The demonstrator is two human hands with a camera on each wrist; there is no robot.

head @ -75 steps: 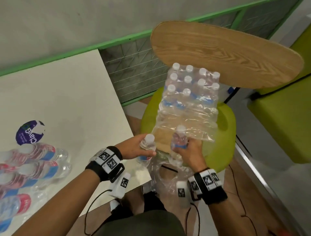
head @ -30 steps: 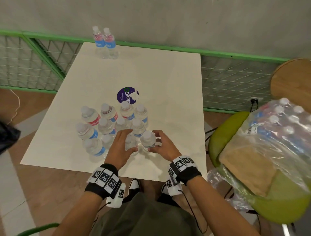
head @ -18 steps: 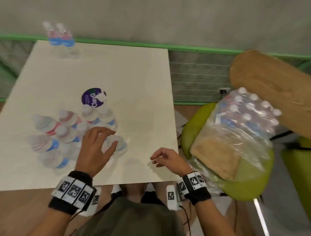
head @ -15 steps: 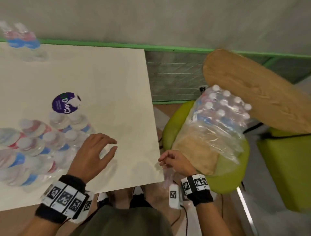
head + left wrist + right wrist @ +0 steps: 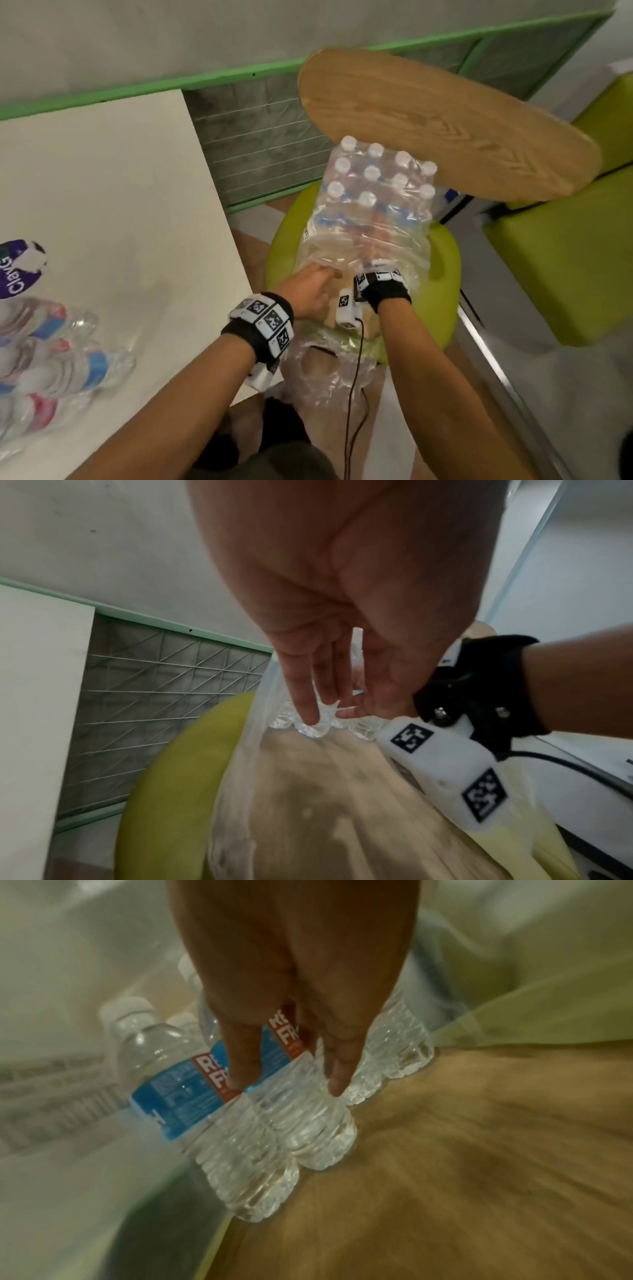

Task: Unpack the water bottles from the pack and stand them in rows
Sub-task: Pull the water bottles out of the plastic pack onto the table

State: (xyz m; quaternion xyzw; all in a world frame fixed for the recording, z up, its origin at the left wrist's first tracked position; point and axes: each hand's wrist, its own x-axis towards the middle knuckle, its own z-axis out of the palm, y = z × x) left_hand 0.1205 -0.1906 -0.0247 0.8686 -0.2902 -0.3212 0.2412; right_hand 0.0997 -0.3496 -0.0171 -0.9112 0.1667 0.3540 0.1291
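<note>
The shrink-wrapped pack (image 5: 376, 192) of white-capped water bottles stands on a green chair seat (image 5: 445, 274), its near end torn open. My right hand (image 5: 371, 263) is pushed inside the wrap. In the right wrist view its straight fingers (image 5: 240, 1069) rest on the two nearest bottles, one with a blue and red label (image 5: 192, 1096) and one beside it (image 5: 308, 1123). My left hand (image 5: 325, 274) reaches to the open plastic edge, fingers (image 5: 304, 702) straight, holding nothing. Several unpacked bottles (image 5: 51, 359) stand blurred on the white table (image 5: 120, 205) at lower left.
A brown cardboard base (image 5: 479, 1177) lies under the pack. The wooden chair back (image 5: 445, 123) leans over the pack's far end. Loose torn plastic (image 5: 325, 383) hangs off the seat front. Green seating (image 5: 565, 257) stands to the right, and a mesh railing (image 5: 257, 144) runs behind.
Both hands let go of the bottles set down on the table and moved right to the pack. The right hand went inside the wrap; the view swung right with them.
</note>
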